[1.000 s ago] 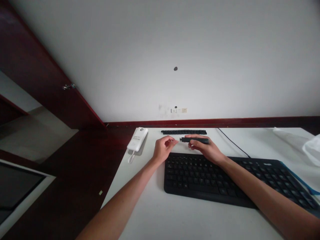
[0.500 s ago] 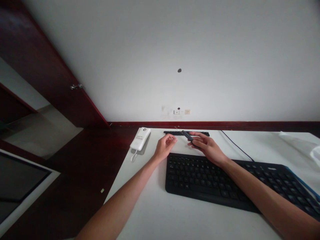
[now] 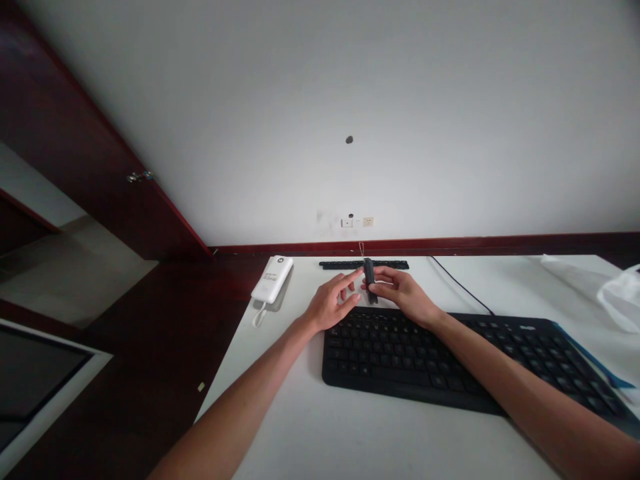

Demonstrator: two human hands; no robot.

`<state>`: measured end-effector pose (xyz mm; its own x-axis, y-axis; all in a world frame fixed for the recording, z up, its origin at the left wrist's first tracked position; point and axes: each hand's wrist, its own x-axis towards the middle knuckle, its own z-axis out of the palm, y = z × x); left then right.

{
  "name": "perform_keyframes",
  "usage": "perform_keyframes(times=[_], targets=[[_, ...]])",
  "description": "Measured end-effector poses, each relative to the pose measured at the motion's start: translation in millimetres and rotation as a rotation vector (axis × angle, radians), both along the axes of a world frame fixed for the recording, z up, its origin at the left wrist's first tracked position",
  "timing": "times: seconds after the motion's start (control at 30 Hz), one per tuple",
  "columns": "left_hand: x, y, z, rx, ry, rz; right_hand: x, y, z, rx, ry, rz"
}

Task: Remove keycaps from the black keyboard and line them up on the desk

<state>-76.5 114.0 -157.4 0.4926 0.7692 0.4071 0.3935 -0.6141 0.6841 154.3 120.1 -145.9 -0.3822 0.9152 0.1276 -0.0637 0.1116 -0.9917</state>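
Observation:
My right hand (image 3: 403, 293) holds a slim black stick-shaped tool (image 3: 369, 280) upright between thumb and fingers. A thin pale wire or pin (image 3: 361, 249) rises just behind its top, and its link to the tool is too fine to tell. My left hand (image 3: 330, 307) is flat-fingered and reaches toward the tool, with its fingertips beside the tool's upper part. Both hands hover over the top edge of a black computer keyboard (image 3: 400, 357). A long black ribbed strip (image 3: 364, 265) lies just beyond them.
A white power bank (image 3: 271, 280) with a short white cable lies left of my hands. A thin black cable (image 3: 460, 288) runs behind the keyboard. A white plastic bag (image 3: 623, 300) sits at the right. The white table's (image 3: 300, 427) left edge meets a dark red surface.
The black tool has swung from lying sideways to standing upright in my right hand. My left hand's fingers have uncurled and stretched toward it.

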Motion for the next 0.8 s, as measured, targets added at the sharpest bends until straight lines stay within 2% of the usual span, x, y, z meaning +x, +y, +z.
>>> perform_keyframes(times=[0.37,0.8], targets=[[1.1,1.3,-2.7,0.047,0.045,-0.037,-2.6,1.5,-5.4,0.043,0.063,-0.086],[0.5,0.6,0.5,0.025,0.054,-0.038,-2.0,-1.3,2.0,0.008,0.058,-0.048]])
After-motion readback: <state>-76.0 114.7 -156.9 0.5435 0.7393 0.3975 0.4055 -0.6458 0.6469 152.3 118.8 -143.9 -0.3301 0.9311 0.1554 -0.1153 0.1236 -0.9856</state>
